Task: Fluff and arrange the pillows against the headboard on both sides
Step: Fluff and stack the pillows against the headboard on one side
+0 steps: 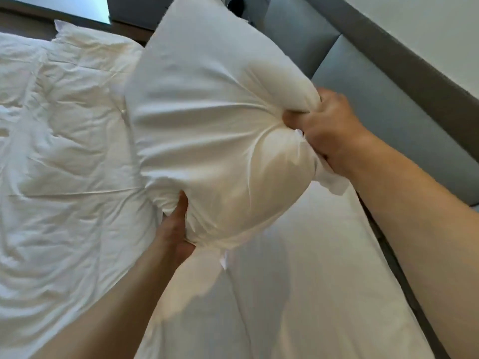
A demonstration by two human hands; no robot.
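A large white pillow [215, 117] is lifted above the bed in the middle of the view, its far end pointing toward the top of the frame. My right hand [329, 130] clutches a bunched fold at its near right corner. My left hand [176, 226] grips the near lower edge from underneath, fingers partly hidden by the fabric. The grey padded headboard [383, 110] runs diagonally along the right, just behind the pillow. A second white pillow [85, 40] lies at the far left of the bed.
A crumpled white duvet [59, 156] covers the left half of the bed. Bare white sheet [298, 275] lies below the pillow on the right. A dark ledge tops the headboard below the white wall [427, 29]. A dark nightstand area [129, 11] sits beyond the bed.
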